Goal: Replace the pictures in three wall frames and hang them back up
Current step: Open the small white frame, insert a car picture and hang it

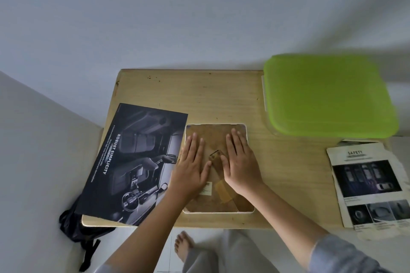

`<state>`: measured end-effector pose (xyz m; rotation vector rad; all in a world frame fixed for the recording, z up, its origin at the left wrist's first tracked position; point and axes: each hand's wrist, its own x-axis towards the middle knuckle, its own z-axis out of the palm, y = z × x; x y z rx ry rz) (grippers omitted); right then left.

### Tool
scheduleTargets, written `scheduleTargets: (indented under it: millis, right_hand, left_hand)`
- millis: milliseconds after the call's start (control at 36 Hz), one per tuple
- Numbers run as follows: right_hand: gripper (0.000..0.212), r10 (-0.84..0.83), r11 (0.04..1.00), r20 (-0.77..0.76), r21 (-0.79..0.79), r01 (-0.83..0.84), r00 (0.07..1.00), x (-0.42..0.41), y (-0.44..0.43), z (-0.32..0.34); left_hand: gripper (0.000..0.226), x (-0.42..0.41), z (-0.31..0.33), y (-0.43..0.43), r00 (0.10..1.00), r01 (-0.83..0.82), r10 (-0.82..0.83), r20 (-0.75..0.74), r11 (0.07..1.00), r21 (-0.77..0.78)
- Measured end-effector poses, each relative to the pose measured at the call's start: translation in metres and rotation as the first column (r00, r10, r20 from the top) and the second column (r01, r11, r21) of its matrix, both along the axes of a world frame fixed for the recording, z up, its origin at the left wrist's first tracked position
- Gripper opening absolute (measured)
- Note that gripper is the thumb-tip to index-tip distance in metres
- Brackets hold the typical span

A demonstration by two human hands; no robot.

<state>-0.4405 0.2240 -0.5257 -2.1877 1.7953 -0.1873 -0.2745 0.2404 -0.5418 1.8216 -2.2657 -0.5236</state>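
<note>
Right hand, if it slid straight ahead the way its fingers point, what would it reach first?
The right hand lies flat on the frame back, fingers pointing away. It would cross the frame's white far edge, then bare table; nothing else seems in line.

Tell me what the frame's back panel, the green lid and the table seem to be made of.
Brown frame back panel: likely matte fibreboard, mottled and dull. Green box lid: seemingly smooth plastic, uniformly bright. Pale table: wood or wood-look laminate, showing faint grain.

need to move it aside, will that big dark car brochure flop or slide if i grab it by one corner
The dark brochure looks like thin glossy sheet, so it would probably sag when lifted by a corner. Its near-left corner overhangs the table edge, so a light push might slide it off. It likely weighs little.
</note>
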Motion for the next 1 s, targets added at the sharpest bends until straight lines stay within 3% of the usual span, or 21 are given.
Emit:
scheduleTargets:
  millis: [222,444,694,806,1000]
  right_hand:
    - [0.058,0.001,0.999,-0.025,0.034,0.000,1.000,0.000,0.002,0.003]
    - [0.077,0.057,0.997,-0.093,0.058,-0.051,0.994,-0.005,0.000,0.013]
    - [0.079,-0.155,0.985,0.112,0.088,0.145,0.982,-0.012,0.053,0.018]
    - [0.073,-0.282,0.956,0.257,0.157,0.248,0.924,-0.002,0.064,0.017]
    - [0.078,-0.543,0.839,0.468,0.273,0.471,0.697,0.001,0.063,0.023]
  left_hand:
    - [0.065,0.001,-0.001,0.001,1.000,0.003,-0.003,0.019,1.000,-0.002]
    - [0.072,0.002,0.008,0.005,0.999,-0.041,0.041,0.015,0.999,0.022]
    - [0.069,0.008,0.016,0.054,0.988,-0.149,0.151,-0.031,0.986,0.071]
    - [0.072,0.011,0.011,0.063,0.985,-0.150,0.157,-0.064,0.983,0.106]
    - [0.071,0.010,0.002,0.064,0.983,-0.169,0.172,-0.057,0.984,0.051]
